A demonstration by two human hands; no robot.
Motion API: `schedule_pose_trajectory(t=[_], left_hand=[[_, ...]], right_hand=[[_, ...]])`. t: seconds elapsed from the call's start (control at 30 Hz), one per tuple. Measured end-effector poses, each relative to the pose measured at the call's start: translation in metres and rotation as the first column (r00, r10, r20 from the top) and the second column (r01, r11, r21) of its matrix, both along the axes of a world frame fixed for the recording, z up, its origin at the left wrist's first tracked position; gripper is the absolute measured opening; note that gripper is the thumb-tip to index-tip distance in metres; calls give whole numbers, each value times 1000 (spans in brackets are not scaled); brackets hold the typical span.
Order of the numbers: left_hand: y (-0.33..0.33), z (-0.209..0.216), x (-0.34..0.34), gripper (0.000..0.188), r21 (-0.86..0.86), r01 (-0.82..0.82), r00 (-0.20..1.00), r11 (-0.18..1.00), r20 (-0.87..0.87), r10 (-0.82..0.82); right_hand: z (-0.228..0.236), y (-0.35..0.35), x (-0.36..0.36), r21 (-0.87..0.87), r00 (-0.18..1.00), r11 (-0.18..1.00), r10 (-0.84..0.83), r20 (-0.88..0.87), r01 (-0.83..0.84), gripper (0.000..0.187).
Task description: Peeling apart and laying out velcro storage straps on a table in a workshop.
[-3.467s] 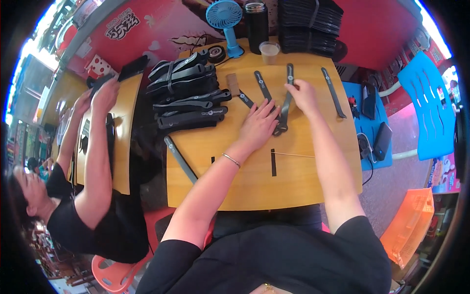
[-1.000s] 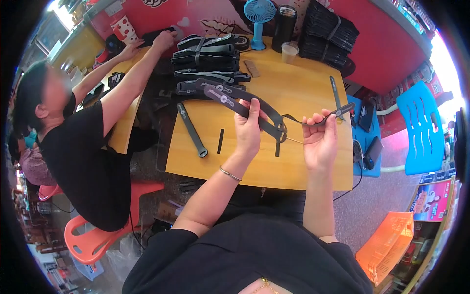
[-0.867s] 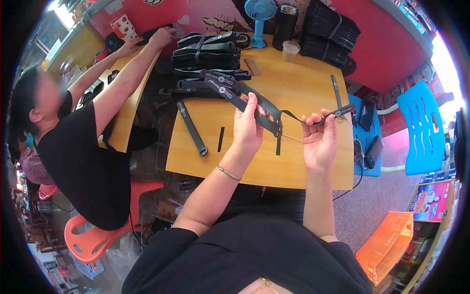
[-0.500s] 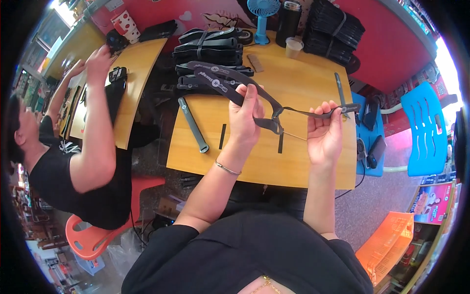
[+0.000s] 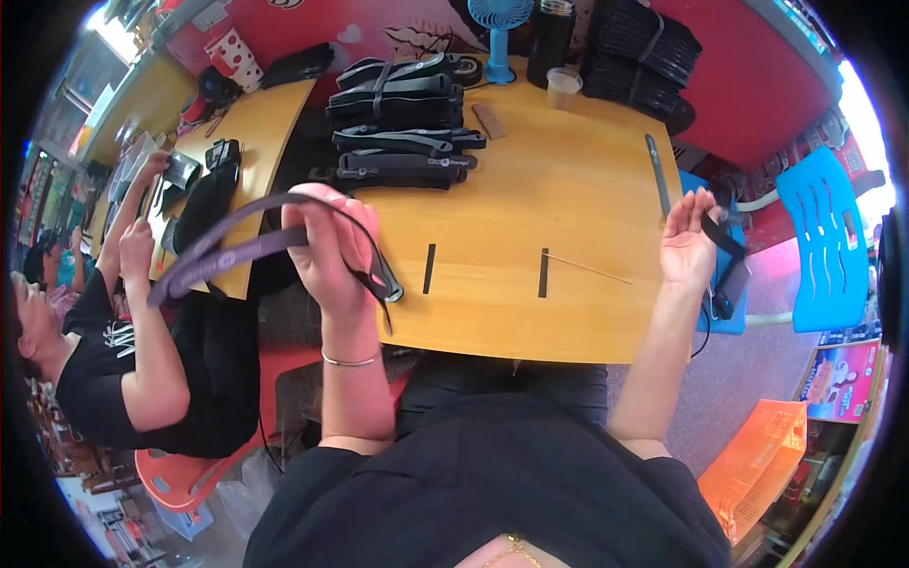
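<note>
My left hand (image 5: 333,248) is closed around a long black strap (image 5: 227,254) with pale printing, held up over the table's left edge. The strap bends in a loop out to the left, somewhat blurred, and a thin end hangs down beside the wrist. My right hand (image 5: 688,248), palm up by the table's right edge, pinches a short black strap piece (image 5: 725,237) that sticks out to the right. Between the hands, on the wooden table (image 5: 492,327), lie a thin wooden stick (image 5: 592,269) and two dark strips (image 5: 429,269). A grey strap's end (image 5: 393,290) shows behind my left hand.
Bundled straps (image 5: 402,95) are stacked at the back left, dark packs (image 5: 639,57) at the back right. Between them stand a blue fan (image 5: 499,38), a black bottle (image 5: 551,43) and a cup (image 5: 563,87). A co-worker (image 5: 156,379) sits left; a blue chair (image 5: 819,237) stands right.
My hands have moved far apart, left hand to the left and right hand to the right. The straps that looped together between them now show apart. The co-worker's arms have come down.
</note>
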State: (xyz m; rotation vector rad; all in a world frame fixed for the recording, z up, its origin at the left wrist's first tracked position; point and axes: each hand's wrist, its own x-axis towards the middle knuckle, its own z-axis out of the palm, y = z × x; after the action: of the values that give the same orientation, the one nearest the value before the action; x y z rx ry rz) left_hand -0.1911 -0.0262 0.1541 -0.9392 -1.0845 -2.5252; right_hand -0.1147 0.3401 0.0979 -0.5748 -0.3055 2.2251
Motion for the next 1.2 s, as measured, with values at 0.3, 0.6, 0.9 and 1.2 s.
schedule_pose_trajectory(t=[0.3,0.6,0.9,1.2], left_hand=[[9,-19,12,20,-334,95,895,938,441,66],[44,-36,16,14,-353,323,711,878,703,21],[89,-41,6,14,-417,444,730,793,682,-51],[96,-38,17,11,-581,398,839,710,543,-27]], right_hand=[[-28,69,-72,725,761,286,21,649,-626,26],[-79,94,-124,550,577,-248,-577,577,-798,51],[-16,21,-105,742,744,-107,-214,633,-662,43],[31,-109,-45,819,777,172,469,420,-547,20]])
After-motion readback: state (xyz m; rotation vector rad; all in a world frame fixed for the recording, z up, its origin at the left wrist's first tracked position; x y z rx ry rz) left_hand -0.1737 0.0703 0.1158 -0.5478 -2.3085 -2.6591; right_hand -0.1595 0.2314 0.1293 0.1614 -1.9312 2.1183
